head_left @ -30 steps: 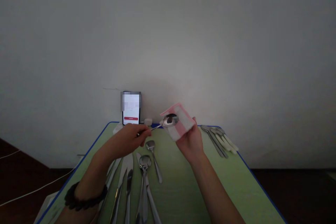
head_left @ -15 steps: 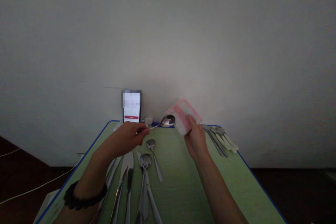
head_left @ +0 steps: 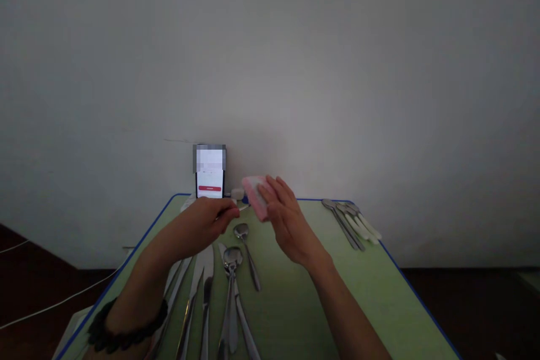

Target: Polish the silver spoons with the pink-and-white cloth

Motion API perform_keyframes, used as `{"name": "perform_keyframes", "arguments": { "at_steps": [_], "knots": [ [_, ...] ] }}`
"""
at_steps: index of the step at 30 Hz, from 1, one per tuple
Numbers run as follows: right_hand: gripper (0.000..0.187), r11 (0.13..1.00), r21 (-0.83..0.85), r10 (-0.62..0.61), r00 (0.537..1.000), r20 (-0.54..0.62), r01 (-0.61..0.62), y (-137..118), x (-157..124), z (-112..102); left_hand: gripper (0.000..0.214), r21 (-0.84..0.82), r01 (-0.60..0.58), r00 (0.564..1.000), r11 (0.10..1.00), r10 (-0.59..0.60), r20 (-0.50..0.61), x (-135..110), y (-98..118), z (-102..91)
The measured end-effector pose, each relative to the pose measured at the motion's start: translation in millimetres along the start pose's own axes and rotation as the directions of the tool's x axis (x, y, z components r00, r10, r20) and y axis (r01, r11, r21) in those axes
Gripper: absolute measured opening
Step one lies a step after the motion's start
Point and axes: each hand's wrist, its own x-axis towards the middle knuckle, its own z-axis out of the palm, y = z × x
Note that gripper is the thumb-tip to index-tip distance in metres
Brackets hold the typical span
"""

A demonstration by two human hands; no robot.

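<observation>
Versus 0.5 s ago: right hand had dropped and turned palm-down, and the pink cloth went from raised to folded over the spoon bowl. Right fingers lay close together across the cloth, clamping it; thumb hidden. Left hand pinched the spoon by its handle, just left of the cloth. Loose cutlery lay nearer on the green table.

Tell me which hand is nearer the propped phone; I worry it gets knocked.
Left. The left hand, gripping a spoon, is just in front of the phone; the right hand, holding the pink cloth, is farther off to the phone's right.
</observation>
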Motion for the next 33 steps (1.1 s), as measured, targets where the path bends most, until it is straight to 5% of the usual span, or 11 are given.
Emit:
{"name": "perform_keyframes", "arguments": {
  "at_steps": [6, 11, 15, 20, 23, 27, 33],
  "knots": [
    [0.042, 0.992, 0.025, 0.118, 0.976, 0.185, -0.125, 5, 0, -23, 0.032, 0.106, -0.075, 0.997, 0.991, 0.072, 0.036, 0, 4, 3.7],
    [0.021, 0.986, 0.066, 0.134, 0.966, 0.222, -0.152, 8, -3, -36, 0.034, 0.161, -0.106, 0.992, 0.981, 0.093, 0.085, 0, 12, 5.8],
    [0.021, 0.982, 0.147, 0.093, 0.980, 0.177, -0.119, 9, -1, -37, 0.035, 0.174, -0.111, 0.994, 0.979, 0.105, 0.042, 0, 12, 3.3],
    [0.028, 0.949, 0.292, 0.132, 0.991, -0.016, -0.122, 9, 2, -39, 0.032, 0.057, -0.133, 0.986, 0.989, 0.138, -0.092, -6, 7, -6.0],
    [0.026, 0.909, 0.363, 0.266, 0.955, -0.132, -0.204, 1, 4, -35, 0.033, -0.019, -0.128, 0.975, 0.992, 0.122, -0.187, -11, 9, -11.8],
    [0.032, 0.786, 0.571, 0.451, 0.852, -0.265, -0.239, -17, 7, -20, 0.038, -0.104, -0.124, 0.973, 0.987, 0.101, -0.208, -10, 19, -10.5],
    [0.040, 0.538, 0.818, 0.609, 0.765, -0.209, -0.204, -25, 11, -10, 0.041, -0.274, -0.061, 0.986, 0.960, 0.015, -0.166, 6, 39, 9.7]
  ]
}}
